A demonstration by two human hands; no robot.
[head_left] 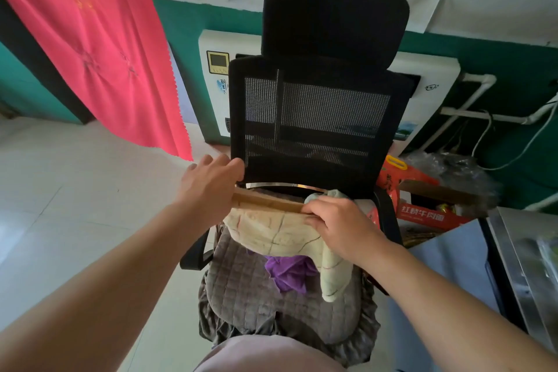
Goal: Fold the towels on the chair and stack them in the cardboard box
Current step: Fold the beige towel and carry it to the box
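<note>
A: What is shown in the head view?

B: A black office chair (pixel 314 118) is seen from above, with a grey quilted cushion (pixel 241 290) on its seat. A cream towel (pixel 271 231) is draped over what seems to be the near edge of a cardboard box (pixel 265 201) set at the back of the seat. A purple cloth (pixel 287 273) is left crumpled on the cushion just below it.

A: And the hands?

B: The towel's upper edge is pinched by the right hand (pixel 338 225) at the box rim, with a greenish cloth (pixel 327 195) bunched just beyond the knuckles. The left hand (pixel 211 181) is released, its fingers spread beside the chair back; nothing is held by it.

A: What could go wrong?

B: The towel is gripped at one side only, so a hanging corner could be dragged across the purple cloth and the fold spoiled. The box is mostly hidden, and if it is poorly seated it could be tipped by a push on the rim
</note>
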